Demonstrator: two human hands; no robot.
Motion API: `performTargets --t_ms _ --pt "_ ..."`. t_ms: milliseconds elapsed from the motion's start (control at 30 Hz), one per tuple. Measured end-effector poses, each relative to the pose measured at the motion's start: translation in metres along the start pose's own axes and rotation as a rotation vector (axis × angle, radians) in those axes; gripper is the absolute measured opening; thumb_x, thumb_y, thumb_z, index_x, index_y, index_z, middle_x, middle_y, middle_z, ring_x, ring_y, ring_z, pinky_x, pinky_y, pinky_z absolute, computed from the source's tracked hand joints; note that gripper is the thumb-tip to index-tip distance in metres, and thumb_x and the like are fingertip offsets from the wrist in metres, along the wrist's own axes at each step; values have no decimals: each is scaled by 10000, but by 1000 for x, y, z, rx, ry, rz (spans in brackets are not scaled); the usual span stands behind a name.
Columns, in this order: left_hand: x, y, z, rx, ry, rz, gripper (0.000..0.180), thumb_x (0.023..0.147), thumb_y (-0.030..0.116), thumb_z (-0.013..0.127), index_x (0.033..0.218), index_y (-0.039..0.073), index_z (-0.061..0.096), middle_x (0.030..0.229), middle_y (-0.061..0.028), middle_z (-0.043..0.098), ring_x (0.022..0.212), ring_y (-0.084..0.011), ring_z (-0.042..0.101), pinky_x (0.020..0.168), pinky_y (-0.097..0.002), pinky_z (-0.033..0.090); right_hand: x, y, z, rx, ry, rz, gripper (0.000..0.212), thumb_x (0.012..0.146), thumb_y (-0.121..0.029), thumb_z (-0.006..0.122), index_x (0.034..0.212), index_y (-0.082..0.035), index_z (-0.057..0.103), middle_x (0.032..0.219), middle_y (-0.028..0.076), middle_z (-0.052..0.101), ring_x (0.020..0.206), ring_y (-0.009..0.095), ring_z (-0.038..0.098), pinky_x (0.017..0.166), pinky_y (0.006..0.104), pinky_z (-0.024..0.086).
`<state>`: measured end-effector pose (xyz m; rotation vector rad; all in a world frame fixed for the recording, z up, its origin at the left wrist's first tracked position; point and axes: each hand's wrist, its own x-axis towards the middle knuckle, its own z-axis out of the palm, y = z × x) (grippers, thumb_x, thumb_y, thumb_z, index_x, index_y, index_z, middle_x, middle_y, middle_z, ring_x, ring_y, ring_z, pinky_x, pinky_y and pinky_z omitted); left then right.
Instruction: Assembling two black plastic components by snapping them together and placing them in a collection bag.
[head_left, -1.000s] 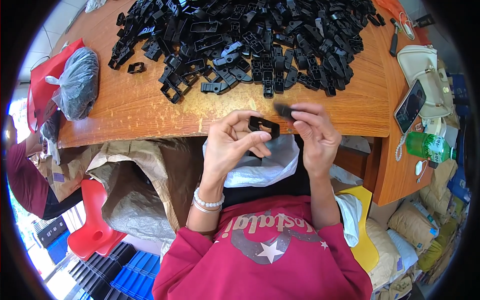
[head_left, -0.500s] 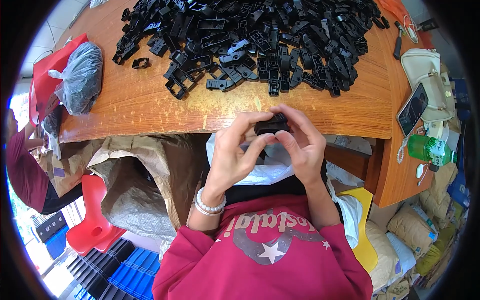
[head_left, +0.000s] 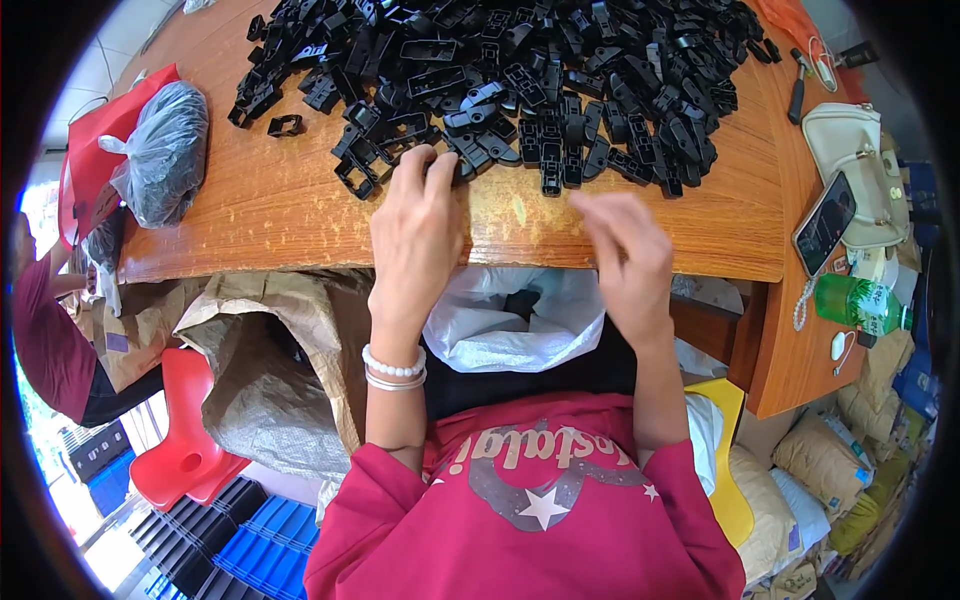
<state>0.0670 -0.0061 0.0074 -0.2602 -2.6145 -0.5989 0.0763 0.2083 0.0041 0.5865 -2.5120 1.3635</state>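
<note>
A large heap of black plastic parts (head_left: 560,85) covers the far side of the wooden table. At the heap's near edge my left hand (head_left: 415,225) is closed, its fingers curled over a black plastic part (head_left: 461,171) that they partly hide. My right hand (head_left: 632,245) hovers over the table's front edge, just short of the heap, its fingers bent and smeared by motion. Whether anything sits between those fingers cannot be made out. Between my forearms, below the table edge, a white sack (head_left: 480,345) gapes, with something dark (head_left: 522,303) inside.
A brown paper sack (head_left: 330,320) stands left of my lap beside a red chair (head_left: 180,430). On the table lie a tied plastic bag (head_left: 165,155) at left and a hammer (head_left: 797,90) at right. Rightward are a phone (head_left: 826,222), handbag (head_left: 845,135) and green bottle (head_left: 860,303).
My hands have parted, and the black part they held together no longer shows between them. The left has reached forward to the heap; the right has shifted rightward.
</note>
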Motion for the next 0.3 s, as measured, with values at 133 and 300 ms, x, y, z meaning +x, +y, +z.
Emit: performTargets --t_ms 133,300 --pt "-2 5 1 62 -107 -35 289 793 -31 589 1078 12 575 1080 -157 566 841 -331 625 685 -394 510 23 20 -2 -468 101 -12 419 745 102 595 1126 -57 663 835 98 531 799 264 548 686 380 427" --pt "-25 4 1 -422 19 -264 205 853 24 614 1056 28 584 1135 -142 566 837 -230 650 682 -349 526 21 15 0 -580 105 -76 383 757 -20 650 1135 -78 666 928 96 519 880 266 519 736 401 381"
